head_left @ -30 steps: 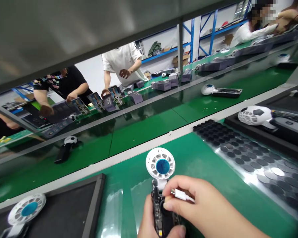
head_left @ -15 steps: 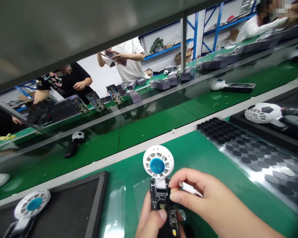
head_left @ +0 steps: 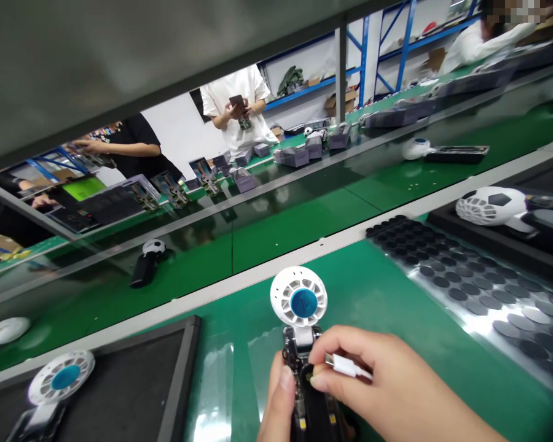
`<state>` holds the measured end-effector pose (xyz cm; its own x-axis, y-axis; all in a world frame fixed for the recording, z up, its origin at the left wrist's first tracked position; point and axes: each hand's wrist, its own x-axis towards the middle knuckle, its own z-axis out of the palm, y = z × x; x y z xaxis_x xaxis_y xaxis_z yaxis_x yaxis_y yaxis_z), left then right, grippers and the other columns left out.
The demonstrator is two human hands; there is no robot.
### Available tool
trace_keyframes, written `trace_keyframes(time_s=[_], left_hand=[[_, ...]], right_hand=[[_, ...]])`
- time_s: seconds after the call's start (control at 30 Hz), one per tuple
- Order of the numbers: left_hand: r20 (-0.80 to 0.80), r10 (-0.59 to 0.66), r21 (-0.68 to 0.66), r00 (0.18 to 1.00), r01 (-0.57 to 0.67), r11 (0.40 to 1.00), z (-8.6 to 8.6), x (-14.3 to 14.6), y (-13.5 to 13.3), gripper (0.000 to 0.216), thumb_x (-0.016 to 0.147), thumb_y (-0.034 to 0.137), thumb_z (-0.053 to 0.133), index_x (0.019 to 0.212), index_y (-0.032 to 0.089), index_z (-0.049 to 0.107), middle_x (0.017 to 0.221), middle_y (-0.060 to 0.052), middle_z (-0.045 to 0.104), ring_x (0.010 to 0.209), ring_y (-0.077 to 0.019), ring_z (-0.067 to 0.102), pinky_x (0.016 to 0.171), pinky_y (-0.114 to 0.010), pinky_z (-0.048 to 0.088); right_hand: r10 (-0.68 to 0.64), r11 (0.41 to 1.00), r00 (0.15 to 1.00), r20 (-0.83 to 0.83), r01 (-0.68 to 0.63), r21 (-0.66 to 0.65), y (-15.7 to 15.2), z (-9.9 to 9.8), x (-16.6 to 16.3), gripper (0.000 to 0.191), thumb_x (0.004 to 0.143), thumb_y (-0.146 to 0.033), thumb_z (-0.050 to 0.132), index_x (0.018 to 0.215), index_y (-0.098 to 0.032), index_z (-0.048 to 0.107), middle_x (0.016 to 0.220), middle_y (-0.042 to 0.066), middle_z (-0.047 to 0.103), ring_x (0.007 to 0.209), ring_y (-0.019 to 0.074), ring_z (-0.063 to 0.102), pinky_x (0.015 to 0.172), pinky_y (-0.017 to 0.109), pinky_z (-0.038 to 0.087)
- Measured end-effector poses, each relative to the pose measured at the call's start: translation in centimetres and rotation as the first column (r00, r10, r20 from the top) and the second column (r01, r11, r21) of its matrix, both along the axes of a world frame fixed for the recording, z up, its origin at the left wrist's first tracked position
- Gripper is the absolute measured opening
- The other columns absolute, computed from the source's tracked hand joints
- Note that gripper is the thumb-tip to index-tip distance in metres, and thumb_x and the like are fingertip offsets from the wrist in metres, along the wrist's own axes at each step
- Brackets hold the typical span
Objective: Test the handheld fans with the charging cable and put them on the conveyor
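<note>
Fan (head_left: 303,336) rests in our left hand (head_left: 279,399), gripped by its handle above the green bench (head_left: 373,270), head attached but circuitry uncovered, so closing it up seems left. Our right hand (head_left: 373,371), thumb and forefinger nearly meeting, holds an unconnected white plug (head_left: 343,366). Beyond, a football-patterned fan (head_left: 145,265) lies on the belt (head_left: 281,239).

Your green work surface (head_left: 368,288) at lower center is brightly lit. You see white glare on the disc sheet (head_left: 477,291) at right and the clear film (head_left: 215,387) at lower left; the overhead panel (head_left: 142,61) is dim. Blur softens the lower right corner; pixelation masks the upper right.
</note>
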<state>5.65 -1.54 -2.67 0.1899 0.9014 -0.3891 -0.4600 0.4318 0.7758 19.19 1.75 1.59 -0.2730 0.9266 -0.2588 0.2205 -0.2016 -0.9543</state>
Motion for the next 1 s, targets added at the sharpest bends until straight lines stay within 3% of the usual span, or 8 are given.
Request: trace_keyframes(time_s=[0.23, 0.47, 0.8, 1.0], left_hand=[[-0.045, 0.020, 0.145, 0.999, -0.013, 0.989, 0.22, -0.30, 0.28, 0.030, 0.077, 0.041, 0.051, 0.097, 0.021, 0.060, 0.096, -0.004, 0.065, 0.105, -0.0277, 0.051, 0.090, -0.040, 0.037], [-0.057, -0.013, 0.047, 0.998, 0.015, 0.999, 0.19, -0.06, -0.03, 0.038, 0.075, 0.047, 0.051, 0.105, 0.024, 0.055, 0.101, -0.003, 0.063, 0.105, -0.0299, 0.051, 0.087, -0.042, 0.041], [-0.049, 0.000, 0.049, 0.999, 0.002, 0.999, 0.35, -0.10, 0.20, 0.037, 0.074, 0.047, 0.053, 0.102, 0.022, 0.057, 0.098, -0.004, 0.064, 0.105, -0.0287, 0.050, 0.087, -0.041, 0.039], [-0.035, -0.020, 0.020, 0.999, 0.021, 1.000, 0.42, 0.15, -0.02, 0.039, 0.076, 0.048, 0.050, 0.106, 0.024, 0.056, 0.094, -0.003, 0.065, 0.100, -0.0278, 0.054, 0.086, -0.039, 0.040]], right_hand=[[-0.024, 0.997, 0.999, 0.036, 0.021, 0.069, -0.21, -0.14, -0.07, 0.015, 0.065, -0.009, 0.057, 0.063, -0.023, 0.061, 0.061, -0.007, 0.063, 0.058, 0.0111, 0.056, 0.052, 0.017, 0.040], [-0.047, 0.995, 0.997, 0.055, 0.042, 0.086, -0.17, -0.42, -0.14, 0.014, 0.064, -0.010, 0.058, 0.064, -0.023, 0.061, 0.062, -0.007, 0.064, 0.059, 0.0108, 0.057, 0.053, 0.017, 0.040], [-0.018, 0.997, 0.990, 0.137, 0.008, 0.078, -0.34, 0.23, -0.23, 0.015, 0.066, -0.008, 0.056, 0.062, -0.022, 0.060, 0.058, -0.007, 0.062, 0.055, 0.0098, 0.056, 0.048, 0.016, 0.039], [-0.045, 0.967, 0.975, 0.219, -0.012, 0.254, -0.56, -0.38, -0.24, 0.016, 0.067, -0.008, 0.058, 0.063, -0.024, 0.060, 0.065, -0.007, 0.063, 0.058, 0.0109, 0.057, 0.052, 0.018, 0.041]])
